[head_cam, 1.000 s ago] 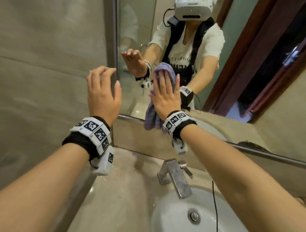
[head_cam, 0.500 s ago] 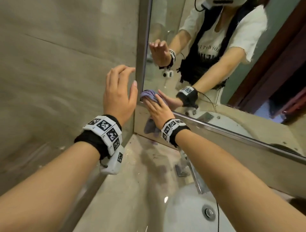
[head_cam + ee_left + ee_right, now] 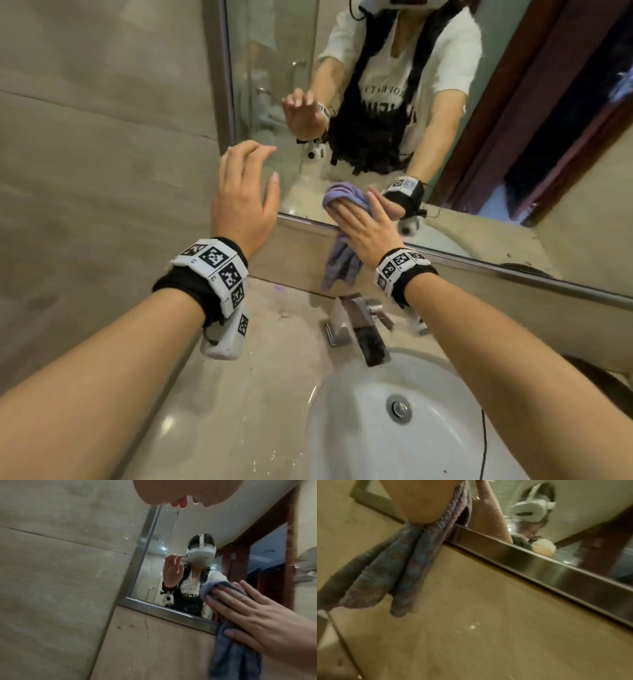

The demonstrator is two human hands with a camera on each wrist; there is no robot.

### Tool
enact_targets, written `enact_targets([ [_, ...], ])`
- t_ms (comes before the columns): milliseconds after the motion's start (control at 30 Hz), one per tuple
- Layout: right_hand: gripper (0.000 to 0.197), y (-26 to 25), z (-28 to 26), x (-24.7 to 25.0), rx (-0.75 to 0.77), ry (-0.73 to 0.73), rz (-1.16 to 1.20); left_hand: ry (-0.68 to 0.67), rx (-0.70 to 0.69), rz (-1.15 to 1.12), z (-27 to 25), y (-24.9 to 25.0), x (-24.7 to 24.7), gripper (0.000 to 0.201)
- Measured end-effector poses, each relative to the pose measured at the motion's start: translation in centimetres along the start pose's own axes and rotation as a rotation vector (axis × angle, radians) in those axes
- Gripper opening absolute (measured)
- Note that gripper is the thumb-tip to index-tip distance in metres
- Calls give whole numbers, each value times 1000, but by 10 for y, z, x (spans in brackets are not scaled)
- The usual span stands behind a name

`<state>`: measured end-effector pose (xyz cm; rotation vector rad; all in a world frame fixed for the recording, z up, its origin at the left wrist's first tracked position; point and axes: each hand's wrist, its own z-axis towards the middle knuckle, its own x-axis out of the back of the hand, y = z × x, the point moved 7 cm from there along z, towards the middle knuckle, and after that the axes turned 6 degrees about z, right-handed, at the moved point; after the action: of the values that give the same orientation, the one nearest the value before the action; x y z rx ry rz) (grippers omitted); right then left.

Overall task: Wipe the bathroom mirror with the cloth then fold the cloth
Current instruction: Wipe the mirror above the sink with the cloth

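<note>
The mirror [image 3: 267, 51] hangs above the counter in a steel frame [image 3: 171, 612]. My right hand [image 3: 356, 219] lies flat on the purple-blue cloth [image 3: 340, 200] and presses it against the mirror's bottom edge, fingers straight. The cloth's loose end [image 3: 385, 581] hangs over the frame onto the tiled strip below. My left hand [image 3: 253, 164] is raised beside the mirror's left edge, fingers loosely bent and holding nothing. In the left wrist view the right hand [image 3: 248, 615] covers the cloth [image 3: 236, 662].
A steel faucet [image 3: 359, 322] stands right under the cloth, above the white basin [image 3: 428, 445]. The beige counter [image 3: 267, 377] runs to the tiled wall [image 3: 102, 171] on the left. A thin black cable [image 3: 484, 445] hangs at the right.
My right hand slid the cloth down the glass to the bottom left corner, then rightwards along the bottom edge. My left hand stayed raised by the mirror's left edge.
</note>
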<state>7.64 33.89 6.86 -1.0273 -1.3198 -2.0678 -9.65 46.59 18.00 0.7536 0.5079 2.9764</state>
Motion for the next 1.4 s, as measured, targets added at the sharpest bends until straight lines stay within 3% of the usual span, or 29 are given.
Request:
enact_targets([
  [133, 60, 59, -76, -2, -312, 76, 32, -6, -40, -61, -2, 38, -22, 32],
  [233, 70, 100, -132, -6, -662, 123, 102, -28, -67, -120, -5, 67, -40, 32],
  [300, 78, 121, -166, -16, -934, 58, 233, -39, -87, -149, -8, 83, -50, 32],
  [400, 81, 140, -201, -28, -1197, 51, 310, -63, -121, -170, -13, 102, -65, 31],
  [533, 79, 152, -239, -41, -1672, 176, 465, -103, -128, -194, -16, 115, -81, 33],
  [600, 76, 151, -246, -48, -1802, 204, 560, -119, -119, -196, -18, 119, -88, 34],
  [700, 74, 149, -240, -50, -1878, 253, 630, -129, -96, -202, -20, 123, -96, 34],
  [900, 77, 132, -208, -39, -1899, 284, 714, -118, -79, -229, -26, 122, -99, 31],
  [1067, 78, 92, -150, -23, -1776, 301, 784, -97, -28, -185, -21, 83, -80, 32],
  [1167, 78, 47, -98, -8, -1499, 230, 716, -74, 2, -125, -18, 46, -60, 32],
  [1267, 79, 2, -43, 5, -1132, 172, 488, -46, 34, -58, -16, 7, -34, 31],
  [1400, 63, -60, 37, 17, -348, 92, 387, -17, 76, 26, -16, -37, -2, 30],
])
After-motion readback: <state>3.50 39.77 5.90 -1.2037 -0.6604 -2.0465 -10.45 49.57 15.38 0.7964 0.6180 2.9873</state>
